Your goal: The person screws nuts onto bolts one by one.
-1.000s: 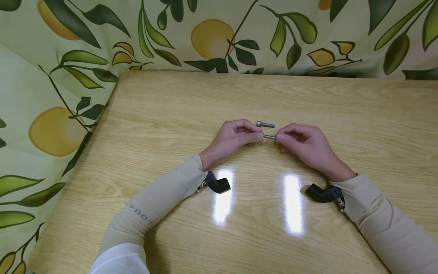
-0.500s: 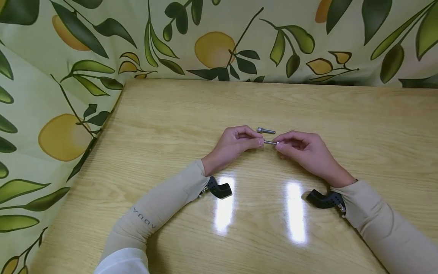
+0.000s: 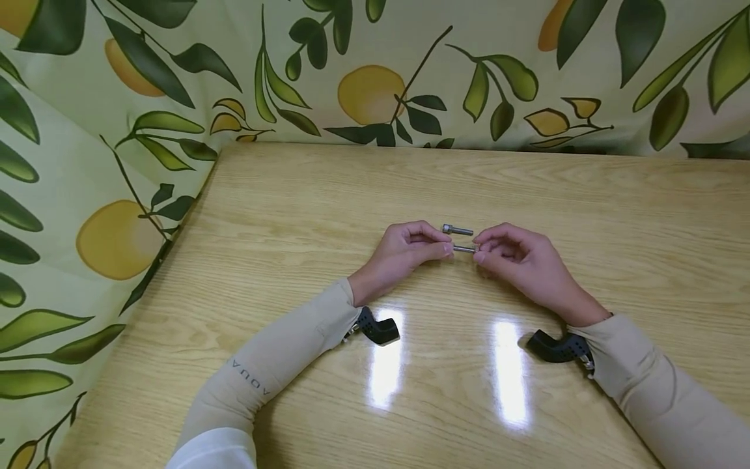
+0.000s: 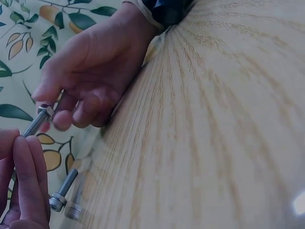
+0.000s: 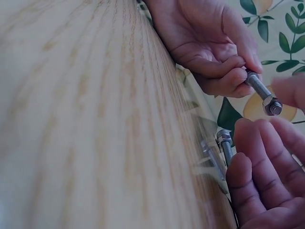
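My left hand [image 3: 404, 251] pinches a metal bolt [image 3: 465, 249] near its head, its threaded shank pointing right. On the bolt's free end sits a hex nut [image 5: 272, 106]. My right hand [image 3: 521, 257] is at that end, thumb and fingers loosely curved around the nut; a gap shows between the fingertips and the nut in the right wrist view. Just behind both hands a second bolt [image 3: 459, 230] lies on the table, with a nut [image 4: 58, 198] up by its head. The held bolt's head is mostly covered by the left fingers [image 5: 238, 71].
The wooden table [image 3: 328, 189] runs back to a fabric curtain [image 3: 498, 39] with a fruit and leaf print, which also hangs along the left edge. Black wrist camera mounts [image 3: 377, 327] hang below both cuffs. Two bright reflections lie on the tabletop.
The right fingers have spread slightly off the bolt's end, where the nut shows more. The left hand still holds the bolt in place. The whole view has tilted up a little.
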Motion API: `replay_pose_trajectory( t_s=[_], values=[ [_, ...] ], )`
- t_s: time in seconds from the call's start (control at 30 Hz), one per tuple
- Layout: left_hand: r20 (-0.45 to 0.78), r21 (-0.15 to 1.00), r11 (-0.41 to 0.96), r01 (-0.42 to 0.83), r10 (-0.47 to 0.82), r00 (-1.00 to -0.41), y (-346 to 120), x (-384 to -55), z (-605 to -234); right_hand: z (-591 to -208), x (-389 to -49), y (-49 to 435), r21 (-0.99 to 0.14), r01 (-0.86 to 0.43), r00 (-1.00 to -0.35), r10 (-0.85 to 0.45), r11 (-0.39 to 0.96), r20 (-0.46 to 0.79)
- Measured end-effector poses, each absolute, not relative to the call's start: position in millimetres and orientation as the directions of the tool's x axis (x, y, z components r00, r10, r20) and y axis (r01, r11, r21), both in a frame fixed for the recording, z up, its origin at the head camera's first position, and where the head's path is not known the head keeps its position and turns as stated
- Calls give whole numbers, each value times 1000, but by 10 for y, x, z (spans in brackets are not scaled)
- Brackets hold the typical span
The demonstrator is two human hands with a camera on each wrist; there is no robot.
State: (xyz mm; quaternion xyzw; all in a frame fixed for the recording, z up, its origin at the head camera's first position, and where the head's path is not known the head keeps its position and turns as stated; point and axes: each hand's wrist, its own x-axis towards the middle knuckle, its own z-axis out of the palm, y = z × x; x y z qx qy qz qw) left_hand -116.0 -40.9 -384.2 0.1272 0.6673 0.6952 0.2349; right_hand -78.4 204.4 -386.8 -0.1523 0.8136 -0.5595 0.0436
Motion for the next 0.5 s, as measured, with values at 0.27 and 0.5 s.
replay_pose_trajectory(
  t_s=[0.27, 0.5],
  values=[
    [-154, 985, 4, -174, 491, -858, -402, -1156, -3846, -3878, -784, 2041, -911, -215, -949, -294, 353, 110],
    [-145, 985, -9, -172, 492, -858, -398, -1166, -3839, -3861, -784, 2032, -921, -223, -945, -303, 319, 124]
  ],
)
